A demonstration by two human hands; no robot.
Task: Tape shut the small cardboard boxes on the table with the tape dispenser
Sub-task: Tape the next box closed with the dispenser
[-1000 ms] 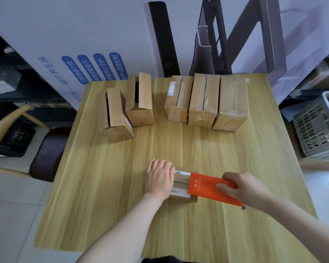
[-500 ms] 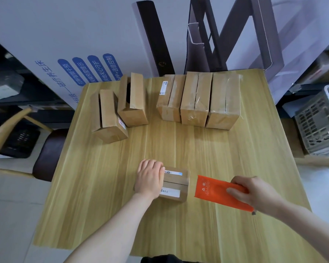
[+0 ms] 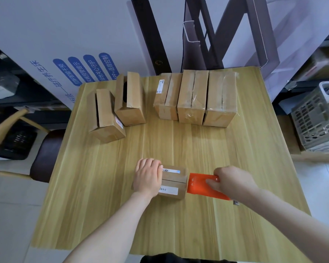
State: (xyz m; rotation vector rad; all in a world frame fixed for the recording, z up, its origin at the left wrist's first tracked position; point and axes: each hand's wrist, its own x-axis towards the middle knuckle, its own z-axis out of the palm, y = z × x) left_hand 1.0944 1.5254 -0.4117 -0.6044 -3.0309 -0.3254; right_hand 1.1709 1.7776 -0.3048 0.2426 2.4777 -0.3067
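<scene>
**Dispenser brought back against the right end of the box**

The left hand (image 3: 148,177) lies flat over the left end of the small cardboard box (image 3: 172,182) near the front of the table (image 3: 198,149), fingers spread and pressing rather than curled round anything. The right hand (image 3: 231,182) is clenched on the orange tape dispenser (image 3: 199,185), thumb on its upper face. Half a second ago the dispenser stood clear of the box with bare wood between them; now its nose touches the box's right end, level with the seam where the two flaps meet. A second ago it lay over the top of the box. Whether tape already bridges that seam cannot be told from this view. The return to the box edge suggests either a pass being pressed down over the end or a fresh one being set up. At the far edge three boxes (image 3: 193,97) show glossy tape; two open boxes (image 3: 118,107) to their left, flaps raised, remain to be sealed
</scene>
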